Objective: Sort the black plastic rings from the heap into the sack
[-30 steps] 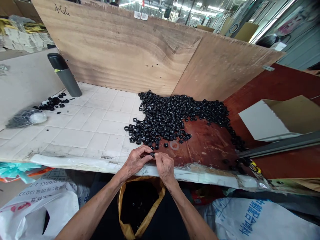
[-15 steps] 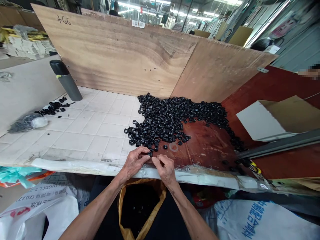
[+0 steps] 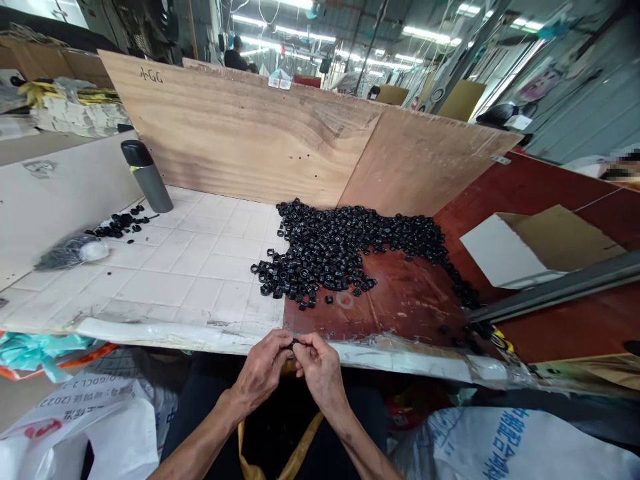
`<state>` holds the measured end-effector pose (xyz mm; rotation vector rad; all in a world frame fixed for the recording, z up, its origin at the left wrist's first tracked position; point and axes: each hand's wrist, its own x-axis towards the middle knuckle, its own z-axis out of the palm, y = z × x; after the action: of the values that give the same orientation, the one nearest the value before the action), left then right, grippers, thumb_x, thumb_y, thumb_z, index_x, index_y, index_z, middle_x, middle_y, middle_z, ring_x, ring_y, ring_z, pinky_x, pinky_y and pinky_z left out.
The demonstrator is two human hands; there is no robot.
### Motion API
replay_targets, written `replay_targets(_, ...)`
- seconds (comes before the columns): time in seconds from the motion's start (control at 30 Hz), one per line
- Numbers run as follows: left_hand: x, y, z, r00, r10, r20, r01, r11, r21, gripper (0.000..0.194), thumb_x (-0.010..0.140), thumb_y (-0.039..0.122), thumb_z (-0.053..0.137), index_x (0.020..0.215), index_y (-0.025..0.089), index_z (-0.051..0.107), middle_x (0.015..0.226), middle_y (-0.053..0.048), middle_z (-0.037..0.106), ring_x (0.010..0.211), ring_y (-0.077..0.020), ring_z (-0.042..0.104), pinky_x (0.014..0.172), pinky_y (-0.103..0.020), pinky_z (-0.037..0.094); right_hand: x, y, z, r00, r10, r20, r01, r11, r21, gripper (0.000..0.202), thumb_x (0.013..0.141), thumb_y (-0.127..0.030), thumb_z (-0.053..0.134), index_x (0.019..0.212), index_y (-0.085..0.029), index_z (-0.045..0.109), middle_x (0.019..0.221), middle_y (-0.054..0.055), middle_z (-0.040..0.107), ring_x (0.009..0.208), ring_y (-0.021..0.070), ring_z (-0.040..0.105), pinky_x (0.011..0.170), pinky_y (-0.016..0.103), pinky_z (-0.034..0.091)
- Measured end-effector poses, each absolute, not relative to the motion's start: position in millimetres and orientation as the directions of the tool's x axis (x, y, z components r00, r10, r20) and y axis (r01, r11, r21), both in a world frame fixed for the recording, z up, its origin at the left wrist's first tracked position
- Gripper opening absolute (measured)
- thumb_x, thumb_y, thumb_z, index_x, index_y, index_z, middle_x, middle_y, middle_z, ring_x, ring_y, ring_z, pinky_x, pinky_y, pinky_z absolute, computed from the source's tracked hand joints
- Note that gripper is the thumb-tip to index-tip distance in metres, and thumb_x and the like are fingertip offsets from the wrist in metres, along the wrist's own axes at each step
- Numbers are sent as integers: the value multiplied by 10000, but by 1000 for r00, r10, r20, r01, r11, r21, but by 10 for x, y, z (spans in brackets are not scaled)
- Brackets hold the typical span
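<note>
My left hand (image 3: 263, 365) and my right hand (image 3: 319, 371) meet at the bench's front edge. Between their fingertips is a small black plastic ring (image 3: 293, 344), mostly covered by the fingers. Both hands are closed in a pinch on it. Beyond them spreads a large pile of black plastic rings (image 3: 325, 250), lying partly on white tile and partly on a red-brown board (image 3: 400, 293). Below the hands, an open yellow-rimmed bag (image 3: 305, 443) sits in my lap; its dark inside is hard to make out.
A grey bottle (image 3: 150, 180) stands at the back left, near loose black pieces (image 3: 120, 225) and a clear bag of dark parts (image 3: 67, 253). Plywood (image 3: 240, 133) walls the back. On the right are an open cardboard box (image 3: 510, 257) and a metal bar (image 3: 555, 285).
My hands have drawn back from the pile's near edge to the bench rim and come together, bringing the black ring with them. The camera view has tilted up slightly.
</note>
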<state>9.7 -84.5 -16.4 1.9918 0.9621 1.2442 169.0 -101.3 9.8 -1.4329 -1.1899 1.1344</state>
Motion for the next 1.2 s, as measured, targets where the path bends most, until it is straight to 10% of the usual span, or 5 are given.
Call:
replay_targets(0.17, -18, -804, 37, 456, 810, 369, 304, -531, 791, 175, 990, 161, 511, 1106, 223, 627, 1101, -74, 706, 1013, -194, 700, 889, -318, 580, 1758, -1020, 143, -4, 976, -217, 98, -216, -972, 336, 894, -499, 636, 867, -166, 657, 546, -11, 613, 444, 156, 584, 481, 274, 527)
replay_targets(0.37, 24, -134, 212, 129, 950, 286, 656, -298, 693, 251, 889, 205, 660, 1136, 179, 631, 866, -45, 682, 766, -207, 671, 757, -333, 544, 1938, -480, 98, 38, 937, 347, 691, 226, -687, 191, 895, -304, 619, 1009, -172, 698, 907, 92, 685, 767, 225, 680, 729, 332, 560)
replay_targets(0.57, 138, 87, 126, 137, 964, 230, 785, -247, 569, 79, 876, 153, 613, 878, 193, 681, 826, -42, 687, 743, -196, 657, 704, -288, 469, 1846, -224, -78, -38, 926, 376, 838, 235, -492, 200, 910, -183, 586, 1081, -204, 690, 1039, 97, 630, 840, 225, 655, 713, 304, 530)
replay_targets(0.77, 156, 11, 296, 137, 989, 50, 805, -141, 576, 332, 856, 384, 678, 589, 202, 604, 572, -12, 615, 579, -181, 590, 600, -285, 381, 1942, -250, -116, -13, 922, 387, 733, 272, -623, 126, 926, -224, 579, 859, -203, 683, 901, 66, 639, 810, 207, 628, 752, 297, 514)
replay_targets(1.2, 110, -46, 115, 230, 953, 196, 783, -301, 544, 187, 849, 250, 721, 1018, 236, 643, 998, -31, 640, 910, -223, 683, 794, -325, 523, 1931, -296, -153, 65, 916, 396, 724, 230, -651, 84, 838, -203, 611, 890, -193, 677, 853, 50, 653, 610, 166, 574, 667, 308, 508)
